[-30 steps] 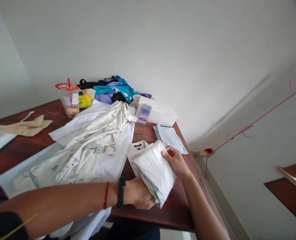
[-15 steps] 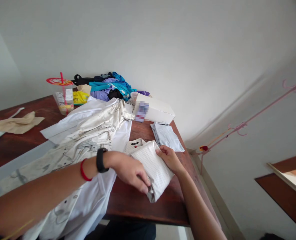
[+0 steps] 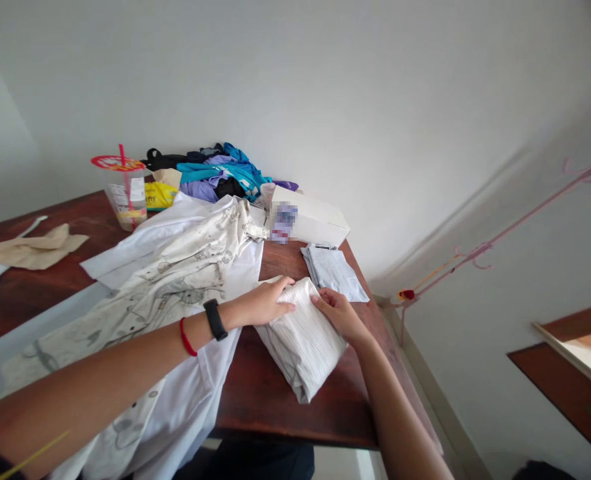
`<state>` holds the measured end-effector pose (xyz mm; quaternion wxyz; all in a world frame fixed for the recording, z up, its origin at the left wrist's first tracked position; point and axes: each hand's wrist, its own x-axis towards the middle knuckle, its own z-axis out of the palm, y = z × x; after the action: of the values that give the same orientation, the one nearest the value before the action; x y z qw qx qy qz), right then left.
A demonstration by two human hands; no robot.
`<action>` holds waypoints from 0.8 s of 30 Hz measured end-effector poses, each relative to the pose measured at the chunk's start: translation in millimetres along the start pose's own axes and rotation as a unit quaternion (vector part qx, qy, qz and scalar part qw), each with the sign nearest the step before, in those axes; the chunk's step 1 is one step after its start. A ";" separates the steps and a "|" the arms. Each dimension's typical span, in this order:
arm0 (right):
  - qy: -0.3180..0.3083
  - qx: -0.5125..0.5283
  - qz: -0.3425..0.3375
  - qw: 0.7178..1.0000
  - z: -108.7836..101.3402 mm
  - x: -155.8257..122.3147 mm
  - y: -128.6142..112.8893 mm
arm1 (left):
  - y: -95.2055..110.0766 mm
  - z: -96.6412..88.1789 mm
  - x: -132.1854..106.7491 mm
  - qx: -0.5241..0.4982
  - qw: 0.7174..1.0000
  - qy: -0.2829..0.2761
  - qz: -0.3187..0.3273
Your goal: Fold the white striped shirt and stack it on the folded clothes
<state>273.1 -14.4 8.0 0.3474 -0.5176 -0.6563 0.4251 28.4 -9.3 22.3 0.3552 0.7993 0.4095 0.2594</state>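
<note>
Both hands on folded white striped shirt [image 3: 302,340], which lies on the dark wood counter [image 3: 285,407] near its front right corner, long axis slanting twd the near edge.

L hand [image 3: 265,303]: palm down on the far left end of the fold, fingers flat over the cloth, pressing, not curled round it; grip open. Black wristband [image 3: 215,320] and red cord [image 3: 187,337] on that forearm.

R hand [image 3: 338,313]: at far right edge of the fold, fingers bent onto the cloth, thumb side twd L hand; looks like a light pinch on the edge, though whether cloth is really clamped can't tell from this angle. Fingertips of the two hands nearly meet over the top of the shirt.

Around:
- pale blue folded garment [image 3: 332,272] just beyond R hand, apart from the striped one.
- white box [image 3: 310,220], label blurred, behind that at counter's back edge.
- printed cream shirt [image 3: 175,280] spread over white cloth [image 3: 195,393], left of the fold; the white cloth hangs over the near edge.
- heap of blue/purple/black clothes [image 3: 220,173] at back.
- plastic cup w/ red lid and straw [image 3: 125,193] back left; yellow packet [image 3: 159,195] beside it.
- beige cloth [image 3: 30,248] far left.
</note>
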 end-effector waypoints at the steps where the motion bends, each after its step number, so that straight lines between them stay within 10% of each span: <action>1: -0.010 0.002 0.008 1.000 -2.5 -2.5 -0.4 | -1.3 -0.5 1.3 -0.013 1.000 0.003 0.007; 10: -0.149 0.040 0.049 0.987 -25.2 -19.8 -0.1 | -24.4 -18.6 16.0 -0.035 0.998 0.003 0.050; 24: -0.013 -0.168 0.007 0.986 -42.8 -7.4 21.6 | -31.1 -9.8 13.7 0.025 0.998 -0.050 -0.035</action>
<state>321.4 -10.9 5.1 0.2443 -0.5678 -0.7188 0.3182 14.1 18.5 5.7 0.3640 0.8050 0.4254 0.1961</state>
